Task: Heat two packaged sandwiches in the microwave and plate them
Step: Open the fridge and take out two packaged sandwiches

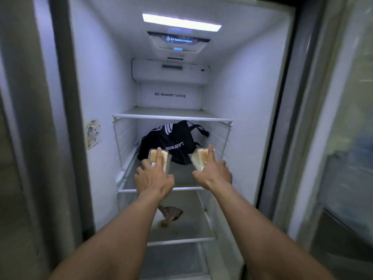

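Fingers (160, 158) wrap one pack each: left hand (154, 178) on the left sandwich (166, 158), right hand (215, 174) on the right sandwich (198, 158). I'd squeeze lightly, lifting clear of the shelf (181, 188).

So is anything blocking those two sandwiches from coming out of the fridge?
Nothing visible. The left hand grips the left sandwich, the right hand grips the right sandwich, and the shelf in front of them is open toward the person. The black bag lies behind them.

Arms outstretched forward; left hand (154, 178), right hand (214, 174) both gripping.
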`<state>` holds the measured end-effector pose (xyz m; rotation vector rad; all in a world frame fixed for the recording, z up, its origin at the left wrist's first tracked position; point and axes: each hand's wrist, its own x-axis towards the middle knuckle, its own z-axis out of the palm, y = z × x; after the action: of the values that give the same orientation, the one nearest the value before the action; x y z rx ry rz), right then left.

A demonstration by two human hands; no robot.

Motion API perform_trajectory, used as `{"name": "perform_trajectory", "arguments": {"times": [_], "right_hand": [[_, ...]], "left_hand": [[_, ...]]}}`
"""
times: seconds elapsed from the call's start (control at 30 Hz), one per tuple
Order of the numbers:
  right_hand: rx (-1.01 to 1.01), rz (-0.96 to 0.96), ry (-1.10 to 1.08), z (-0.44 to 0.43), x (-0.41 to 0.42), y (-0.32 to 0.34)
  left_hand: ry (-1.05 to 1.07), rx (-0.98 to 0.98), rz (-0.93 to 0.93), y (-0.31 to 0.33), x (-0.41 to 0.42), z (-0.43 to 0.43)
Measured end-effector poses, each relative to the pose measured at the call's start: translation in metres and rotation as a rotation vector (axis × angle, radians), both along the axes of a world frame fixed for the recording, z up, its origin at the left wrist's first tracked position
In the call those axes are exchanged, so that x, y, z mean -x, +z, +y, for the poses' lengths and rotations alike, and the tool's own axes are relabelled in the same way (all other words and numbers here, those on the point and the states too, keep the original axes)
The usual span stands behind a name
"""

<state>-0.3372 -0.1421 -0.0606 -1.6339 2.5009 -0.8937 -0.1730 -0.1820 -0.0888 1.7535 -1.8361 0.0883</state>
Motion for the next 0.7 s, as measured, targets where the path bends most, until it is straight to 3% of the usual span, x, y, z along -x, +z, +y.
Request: {"name": "perform_trajectory", "arguments": {"times": [0.3, 0.7], "right_hand": [[0.054, 0.054, -0.063, 0.106, -0.038, 0.029], [0.071, 0.091, -0.232, 0.307, -0.097, 0.042]], "left_hand": [[-0.094, 0.119, -0.014, 0.034, -0.031, 0.081], [-0.314, 0.062, 0.091, 0.054, -0.083, 0.237]]}}
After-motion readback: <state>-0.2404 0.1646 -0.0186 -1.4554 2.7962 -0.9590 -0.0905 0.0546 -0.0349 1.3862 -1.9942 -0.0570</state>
